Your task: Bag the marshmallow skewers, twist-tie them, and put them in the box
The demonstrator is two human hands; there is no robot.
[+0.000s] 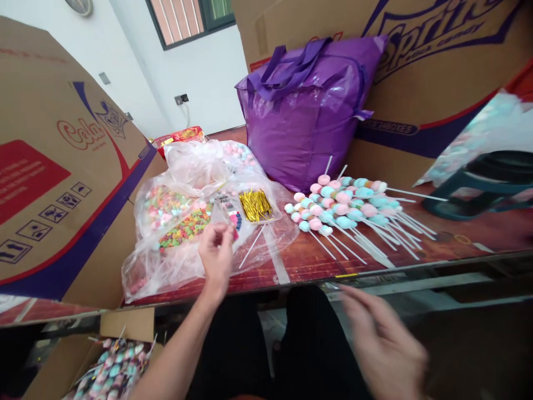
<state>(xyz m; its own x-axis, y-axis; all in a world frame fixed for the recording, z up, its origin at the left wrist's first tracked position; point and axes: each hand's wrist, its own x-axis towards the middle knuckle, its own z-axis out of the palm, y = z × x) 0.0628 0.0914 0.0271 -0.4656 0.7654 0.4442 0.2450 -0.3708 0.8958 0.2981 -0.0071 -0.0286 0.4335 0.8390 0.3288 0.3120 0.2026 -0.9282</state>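
Observation:
My left hand [216, 251] is over the clear plastic bags on the table, thumb and fingers pinched together; what they hold, if anything, is hidden. Beside its fingertips are a small printed label [230, 210] and a lone white stick [252, 247]. Gold twist ties [255, 205] sit in a tray just beyond. My right hand [383, 339], blurred, is low at the table's front edge. Its fingers point left and come together near a faint glint I cannot make out. Pink, blue and white marshmallow skewers [345, 205] lie piled above it.
Bags of colourful ring-shaped candies [187, 226] and small marshmallows [166, 206] lie at left. A purple bag [302, 122] stands behind, between large cartons [75, 183]. A dark teal mug [478, 186] is at right. Below left, an open box [62, 366] holds finished-looking skewers [114, 369].

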